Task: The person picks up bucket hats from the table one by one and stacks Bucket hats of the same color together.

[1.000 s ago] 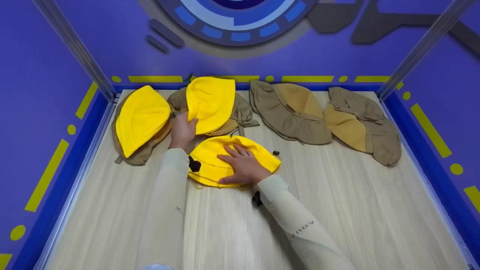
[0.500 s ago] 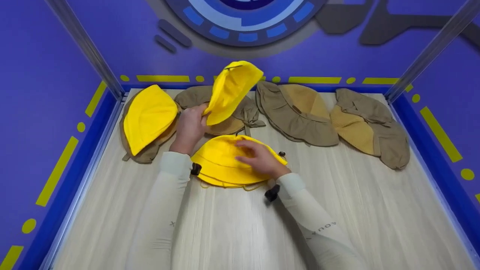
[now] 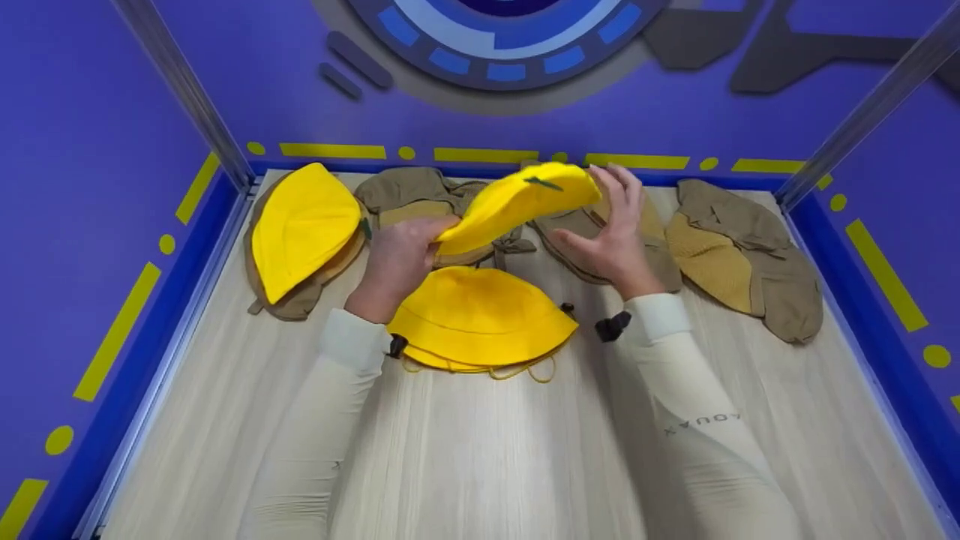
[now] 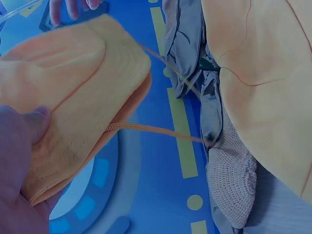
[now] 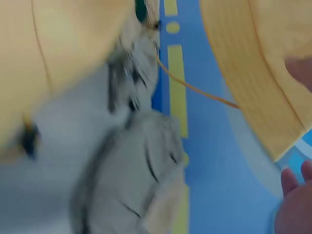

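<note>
My left hand [image 3: 401,259] grips one end of a folded yellow bucket hat [image 3: 517,210], held tilted above the table. In the left wrist view the thumb presses on the brim of this hat [image 4: 78,92], and a thin cord trails from it. My right hand [image 3: 619,240] is at the hat's other end, fingers spread and bent around the brim; whether they touch it I cannot tell. Under the raised hat lies a flattened yellow hat [image 3: 480,322], apparently stacked on another, with cord loops at its front edge.
At the back left a yellow hat [image 3: 304,232] lies on a brown one. Brown-and-tan hats [image 3: 405,187] line the back, partly hidden by the raised hat and right hand; another brown-and-tan hat [image 3: 750,255] lies right. Purple walls [image 3: 187,90] enclose the wooden table [image 3: 487,450].
My left hand has lifted the yellow hat off the brown hat at the back and tilted it rightward. My right hand has left the front yellow hat and moved up beside the raised one.
</note>
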The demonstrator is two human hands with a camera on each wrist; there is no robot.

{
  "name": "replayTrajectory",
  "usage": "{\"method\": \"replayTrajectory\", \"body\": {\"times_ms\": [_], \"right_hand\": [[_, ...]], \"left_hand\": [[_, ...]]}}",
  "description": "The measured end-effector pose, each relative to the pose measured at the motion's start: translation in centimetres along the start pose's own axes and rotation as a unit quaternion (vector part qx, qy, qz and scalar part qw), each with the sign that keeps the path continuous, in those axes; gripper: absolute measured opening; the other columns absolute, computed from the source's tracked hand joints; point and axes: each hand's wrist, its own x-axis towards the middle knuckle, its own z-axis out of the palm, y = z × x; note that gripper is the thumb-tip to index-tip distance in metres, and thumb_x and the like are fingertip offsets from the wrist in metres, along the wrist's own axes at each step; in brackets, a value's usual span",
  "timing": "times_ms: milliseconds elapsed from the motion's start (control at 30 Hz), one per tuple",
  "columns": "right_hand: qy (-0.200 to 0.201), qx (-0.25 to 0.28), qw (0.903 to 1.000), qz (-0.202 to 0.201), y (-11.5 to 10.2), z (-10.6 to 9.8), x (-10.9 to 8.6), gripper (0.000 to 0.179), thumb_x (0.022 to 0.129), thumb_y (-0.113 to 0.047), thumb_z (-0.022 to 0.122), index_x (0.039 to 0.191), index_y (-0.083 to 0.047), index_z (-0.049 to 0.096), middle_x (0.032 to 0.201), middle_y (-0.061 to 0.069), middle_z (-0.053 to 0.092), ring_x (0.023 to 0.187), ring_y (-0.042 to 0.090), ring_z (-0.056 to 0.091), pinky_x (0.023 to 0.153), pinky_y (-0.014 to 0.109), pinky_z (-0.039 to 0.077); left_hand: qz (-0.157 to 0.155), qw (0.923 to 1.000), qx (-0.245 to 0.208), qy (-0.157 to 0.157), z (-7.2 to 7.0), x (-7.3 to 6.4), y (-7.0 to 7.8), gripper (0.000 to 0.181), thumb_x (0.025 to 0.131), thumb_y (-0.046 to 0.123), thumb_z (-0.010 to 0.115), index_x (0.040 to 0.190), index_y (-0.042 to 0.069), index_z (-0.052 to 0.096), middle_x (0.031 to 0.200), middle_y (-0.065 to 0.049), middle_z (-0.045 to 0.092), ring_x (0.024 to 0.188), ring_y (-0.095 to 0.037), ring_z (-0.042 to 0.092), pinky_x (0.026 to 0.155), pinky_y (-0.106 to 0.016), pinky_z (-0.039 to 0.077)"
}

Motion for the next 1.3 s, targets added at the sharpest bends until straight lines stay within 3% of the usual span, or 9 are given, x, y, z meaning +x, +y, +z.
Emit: {"method": "replayTrajectory", "body": {"times_ms": [100, 200, 300, 367, 500, 700, 833, 1000, 1300], "right_hand": [[-0.056, -0.03, 0.9979, -0.012, 0.1, -1.5, 0.8, 0.1, 0.073, -0.032, 0.094, 0.157, -0.03, 0.039, 0.17, 0.003, 0.016, 0.157, 0.025, 0.012, 0.124, 0.058, 0.023], [-0.101, -0.03, 0.9942, -0.023, 0.0, -2.5, 1.4, 0.09, 0.078, -0.026, 0.091, 0.155, -0.029, 0.045, 0.172, -0.001, 0.018, 0.159, 0.029, 0.011, 0.125, 0.061, 0.019], [-0.13, -0.003, 0.9911, -0.029, 0.0, -3.2, 1.8, 0.059, 0.085, -0.018, 0.086, 0.139, -0.022, 0.065, 0.162, 0.001, 0.044, 0.154, 0.026, 0.033, 0.125, 0.051, 0.027], [-0.138, 0.014, 0.9901, -0.018, -0.3, -3.6, 2.0, 0.035, 0.09, -0.017, 0.081, 0.125, -0.019, 0.075, 0.141, 0.003, 0.065, 0.132, 0.021, 0.058, 0.114, 0.036, 0.044], [-0.108, 0.035, 0.9935, -0.007, -1.1, -4.2, 2.2, 0.015, 0.094, -0.015, 0.075, 0.108, -0.013, 0.081, 0.104, 0.005, 0.079, 0.084, 0.009, 0.065, 0.079, 0.015, 0.052], [-0.008, 0.068, 0.9957, -0.063, -3.6, -5.0, 2.8, 0.013, 0.091, -0.009, 0.077, 0.104, -0.01, 0.082, 0.097, 0.007, 0.08, 0.077, 0.003, 0.063, 0.073, 0.015, 0.05], [0.031, 0.097, 0.9932, -0.056, -6.0, -5.5, 2.2, 0.015, 0.086, -0.002, 0.08, 0.1, -0.004, 0.08, 0.092, 0.008, 0.077, 0.072, 0.006, 0.059, 0.068, 0.017, 0.049], [0.021, 0.112, 0.9924, -0.045, -7.0, -5.1, 0.1, 0.019, 0.083, -0.002, 0.083, 0.102, -0.002, 0.077, 0.092, 0.011, 0.077, 0.071, 0.009, 0.061, 0.066, 0.017, 0.051], [-0.074, 0.093, 0.9917, 0.05, -4.7, -1.7, -4.7, 0.04, 0.086, -0.027, 0.084, 0.12, -0.011, 0.073, 0.105, 0.007, 0.077, 0.076, 0.015, 0.067, 0.066, 0.019, 0.057]], "left_hand": [[0.011, 0.9999, -0.006, -0.002, -0.1, -0.1, 0.3, 0.027, 0.096, 0.017, 0.068, 0.122, 0.017, 0.077, 0.113, -0.004, 0.079, 0.098, -0.024, 0.077, 0.09, -0.038, 0.061], [0.024, 0.9996, -0.012, -0.002, -0.2, -0.2, 0.4, 0.027, 0.097, 0.018, 0.067, 0.122, 0.018, 0.076, 0.113, -0.003, 0.079, 0.099, -0.024, 0.077, 0.09, -0.038, 0.061], [0.037, 0.9991, -0.015, 0.011, -0.3, -0.1, 0.3, 0.027, 0.098, 0.018, 0.065, 0.123, 0.018, 0.076, 0.115, -0.003, 0.078, 0.101, -0.023, 0.076, 0.092, -0.038, 0.06], [0.042, 0.9987, -0.018, 0.022, -0.6, 0.0, 0.3, 0.027, 0.098, 0.017, 0.065, 0.123, 0.017, 0.076, 0.116, -0.003, 0.078, 0.103, -0.023, 0.076, 0.093, -0.038, 0.06], [0.058, 0.9969, 0.0, 0.053, -1.3, 0.2, 0.4, 0.029, 0.098, 0.018, 0.065, 0.126, 0.014, 0.073, 0.118, -0.005, 0.077, 0.102, -0.024, 0.076, 0.092, -0.038, 0.06], [0.071, 0.9876, 0.025, 0.137, -3.2, 0.6, 1.1, 0.03, 0.099, 0.027, 0.064, 0.124, 0.011, 0.072, 0.114, -0.007, 0.078, 0.098, -0.024, 0.076, 0.09, -0.037, 0.061], [0.035, 0.9871, -0.029, 0.154, -4.5, 0.3, 1.6, 0.029, 0.096, 0.029, 0.068, 0.117, 0.009, 0.074, 0.109, -0.007, 0.079, 0.095, -0.023, 0.076, 0.089, -0.037, 0.061], [-0.038, 0.9842, -0.133, 0.111, -5.5, -1.2, 1.3, 0.031, 0.09, 0.03, 0.075, 0.114, 0.011, 0.075, 0.107, -0.005, 0.079, 0.091, -0.02, 0.075, 0.083, -0.036, 0.062], [-0.196, 0.9523, -0.234, 0.01, -3.6, -5.3, -1.6, 0.041, 0.092, 0.022, 0.077, 0.129, 0.01, 0.065, 0.116, -0.007, 0.075, 0.109, -0.021, 0.071, 0.097, -0.041, 0.058]]}}
